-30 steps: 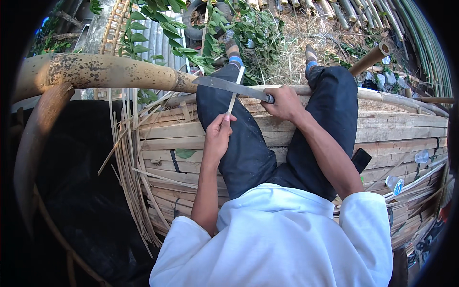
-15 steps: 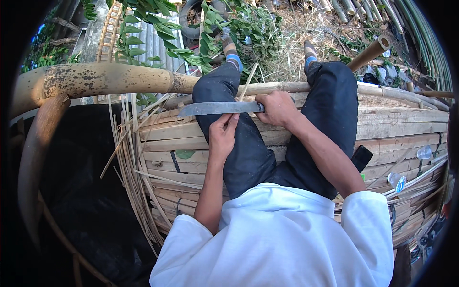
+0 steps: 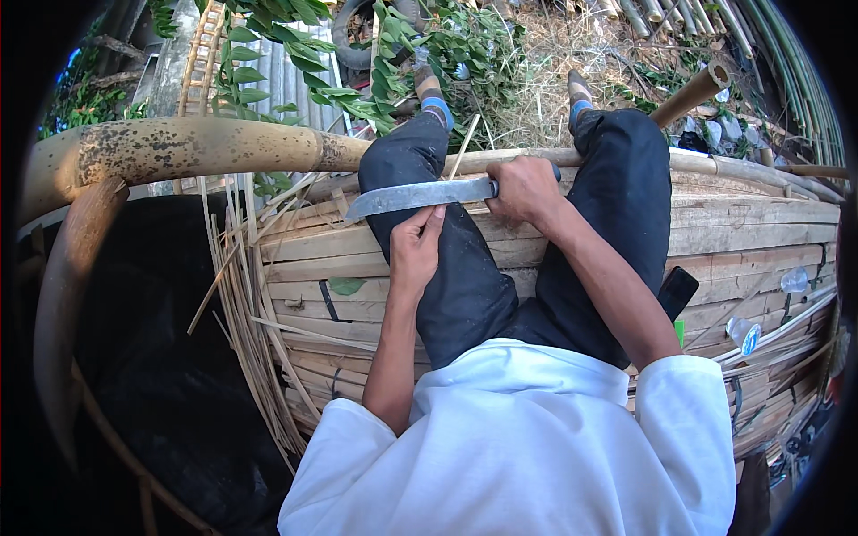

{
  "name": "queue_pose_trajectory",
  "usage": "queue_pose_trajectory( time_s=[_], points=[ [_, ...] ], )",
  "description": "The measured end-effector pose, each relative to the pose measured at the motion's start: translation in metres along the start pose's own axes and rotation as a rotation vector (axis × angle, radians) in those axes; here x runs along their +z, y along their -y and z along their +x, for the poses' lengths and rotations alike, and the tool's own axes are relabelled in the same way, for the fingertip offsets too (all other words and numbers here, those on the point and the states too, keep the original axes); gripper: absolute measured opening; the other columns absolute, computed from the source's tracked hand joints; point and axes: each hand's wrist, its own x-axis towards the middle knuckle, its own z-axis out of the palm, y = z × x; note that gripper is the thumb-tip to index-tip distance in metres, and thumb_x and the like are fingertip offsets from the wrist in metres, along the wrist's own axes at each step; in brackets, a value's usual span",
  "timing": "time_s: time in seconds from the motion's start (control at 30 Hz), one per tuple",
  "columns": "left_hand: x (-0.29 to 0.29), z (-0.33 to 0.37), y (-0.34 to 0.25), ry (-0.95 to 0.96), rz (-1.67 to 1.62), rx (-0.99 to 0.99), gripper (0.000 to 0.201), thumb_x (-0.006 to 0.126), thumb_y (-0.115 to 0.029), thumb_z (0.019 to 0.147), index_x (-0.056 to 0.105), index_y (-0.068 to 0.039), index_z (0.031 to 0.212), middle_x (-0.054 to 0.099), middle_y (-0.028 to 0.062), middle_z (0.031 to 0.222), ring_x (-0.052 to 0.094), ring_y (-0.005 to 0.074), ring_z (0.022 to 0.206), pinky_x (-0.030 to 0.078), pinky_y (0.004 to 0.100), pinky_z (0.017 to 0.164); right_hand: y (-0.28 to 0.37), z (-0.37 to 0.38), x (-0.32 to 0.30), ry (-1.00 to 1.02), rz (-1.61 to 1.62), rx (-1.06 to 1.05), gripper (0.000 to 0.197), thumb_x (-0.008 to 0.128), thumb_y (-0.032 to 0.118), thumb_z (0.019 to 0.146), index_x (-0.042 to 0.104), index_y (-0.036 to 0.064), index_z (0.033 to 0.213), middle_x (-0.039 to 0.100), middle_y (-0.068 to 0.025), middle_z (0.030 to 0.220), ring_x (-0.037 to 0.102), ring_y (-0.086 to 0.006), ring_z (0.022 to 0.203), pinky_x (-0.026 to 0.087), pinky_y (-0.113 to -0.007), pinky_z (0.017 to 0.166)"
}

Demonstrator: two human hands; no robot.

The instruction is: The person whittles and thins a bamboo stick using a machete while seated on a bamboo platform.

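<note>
My right hand [image 3: 525,189] is wrapped round the dark handle of a machete [image 3: 407,197]. Its long grey blade lies crosswise above my left thigh, tip to the left. Just below the blade, my left hand [image 3: 414,253] pinches a thin bamboo strip [image 3: 464,146] between thumb and fingers. The strip passes behind the blade, and its pale far end sticks out beyond it, slanting up and right. The blade hides where steel and strip meet, so I cannot tell whether they touch.
I sit on stacked wooden slats [image 3: 313,246]. Loose bamboo strips [image 3: 246,330] lie at left, near a thick bamboo pole [image 3: 206,146]. A black phone [image 3: 678,290] and a clear plastic cup [image 3: 743,334] lie at right. Leafy branches [image 3: 295,54] hang beyond the pole.
My right hand has shifted slightly right and away from me. The machete has tilted, its tip a little nearer me and more of the blade's face showing. My left hand has barely moved.
</note>
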Motion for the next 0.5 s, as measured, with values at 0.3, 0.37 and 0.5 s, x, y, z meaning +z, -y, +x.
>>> queue_pose_trajectory(
  time_s=[0.3, 0.37, 0.5],
  points=[
    [-0.008, -0.001, -0.012, 0.024, -0.080, -0.112, 0.032, 0.055, -0.024, 0.095, 0.064, 0.002, 0.112, 0.043, -0.0061, 0.066, 0.035, 0.0022, 0.060, 0.028, 0.0197, 0.052, -0.014, 0.005, -0.013, -0.064, -0.054, 0.086, 0.023, 0.066, 0.027, 0.063, 0.069, 0.0087, 0.077, 0.065, -0.0160, 0.068, 0.066, -0.0332, 0.068, 0.053, -0.042, 0.064],
    [-0.010, -0.002, -0.011, 0.014, -0.094, -0.098, 0.033, 0.055, -0.025, 0.095, 0.064, 0.002, 0.112, 0.035, -0.0078, 0.064, 0.029, 0.0017, 0.056, 0.022, 0.0204, 0.048, -0.018, 0.008, -0.016, -0.066, -0.053, 0.088, 0.023, 0.065, 0.027, 0.064, 0.069, 0.0084, 0.077, 0.065, -0.0167, 0.069, 0.066, -0.0334, 0.069, 0.053, -0.042, 0.064],
    [-0.032, -0.019, -0.010, 0.055, -0.153, -0.151, 0.033, 0.054, -0.026, 0.096, 0.063, 0.000, 0.113, 0.035, -0.0091, 0.061, 0.026, 0.0000, 0.051, 0.019, 0.0196, 0.044, -0.055, 0.023, -0.024, -0.151, 0.108, 0.475, 0.027, 0.062, 0.029, 0.069, 0.070, 0.0058, 0.082, 0.066, -0.0219, 0.076, 0.065, -0.0376, 0.075, 0.052, -0.044, 0.071]
  ],
)
